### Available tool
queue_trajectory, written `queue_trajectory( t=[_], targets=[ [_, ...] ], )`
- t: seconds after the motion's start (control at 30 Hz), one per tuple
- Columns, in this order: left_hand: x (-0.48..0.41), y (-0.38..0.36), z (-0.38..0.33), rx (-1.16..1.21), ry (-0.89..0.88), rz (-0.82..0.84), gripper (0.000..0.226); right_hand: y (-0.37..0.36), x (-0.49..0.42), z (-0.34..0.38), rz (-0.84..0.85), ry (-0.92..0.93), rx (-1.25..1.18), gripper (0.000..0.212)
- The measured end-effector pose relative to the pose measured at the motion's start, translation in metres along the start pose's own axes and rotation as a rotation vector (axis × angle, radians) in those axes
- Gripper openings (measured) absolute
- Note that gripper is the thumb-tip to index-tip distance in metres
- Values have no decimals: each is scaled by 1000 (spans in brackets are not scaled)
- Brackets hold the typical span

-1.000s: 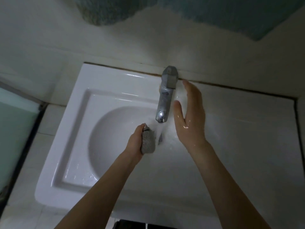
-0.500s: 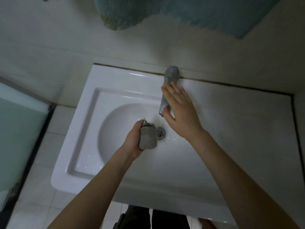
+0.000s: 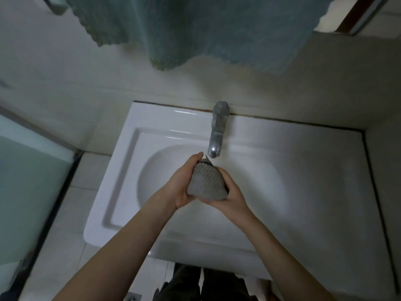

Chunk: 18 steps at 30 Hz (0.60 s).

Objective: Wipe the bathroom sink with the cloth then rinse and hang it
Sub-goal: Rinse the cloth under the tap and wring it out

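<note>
A grey, bumpy-textured cloth (image 3: 206,183), bunched into a wad, is held over the basin of the white sink (image 3: 121,181). My left hand (image 3: 184,181) grips its left side and my right hand (image 3: 231,194) cups its right side and underside. The cloth sits just in front of and below the spout of the metal tap (image 3: 218,133). No water stream shows at the spout. The drain is hidden behind the cloth and hands.
A teal towel (image 3: 206,29) hangs on the wall above the sink. A frosted glass panel (image 3: 28,185) stands at the left over the tiled floor (image 3: 71,246). A white counter (image 3: 314,192) extends to the right of the basin. My legs show below the sink's front edge.
My right hand left the tap and came down onto the cloth, so both hands now hold it. The water that ran a second ago has stopped. The view has tilted upward.
</note>
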<state>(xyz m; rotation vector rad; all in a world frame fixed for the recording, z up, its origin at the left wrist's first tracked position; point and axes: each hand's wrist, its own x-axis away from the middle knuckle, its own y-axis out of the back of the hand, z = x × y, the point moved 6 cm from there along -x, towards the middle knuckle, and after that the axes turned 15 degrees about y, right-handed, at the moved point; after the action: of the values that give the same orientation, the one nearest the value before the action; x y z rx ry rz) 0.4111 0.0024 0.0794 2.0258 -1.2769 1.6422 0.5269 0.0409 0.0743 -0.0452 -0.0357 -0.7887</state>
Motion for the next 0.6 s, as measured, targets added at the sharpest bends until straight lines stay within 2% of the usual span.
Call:
queue_trajectory(
  t=[0.13,0.2,0.27,0.33,0.43,0.6],
  targets=[
    [-3,15,-13,-428,-370,-465,38,-4,12,-16,12,-241,-196,54],
    [4,7,-11,-530,-499,-524,29,-8,12,-20,-34,-336,-331,45],
    [6,-5,-2,-626,-553,-529,26,-6,6,-20,-152,-413,-309,46],
    [4,-15,7,-534,-541,-484,32,0,-2,-9,-227,-368,-167,52],
    [-1,-21,14,-220,-473,-409,43,2,-13,4,-312,-253,-151,47],
    [-10,-25,20,15,-376,-301,29,8,-21,-15,-402,-163,-40,37]
  ],
)
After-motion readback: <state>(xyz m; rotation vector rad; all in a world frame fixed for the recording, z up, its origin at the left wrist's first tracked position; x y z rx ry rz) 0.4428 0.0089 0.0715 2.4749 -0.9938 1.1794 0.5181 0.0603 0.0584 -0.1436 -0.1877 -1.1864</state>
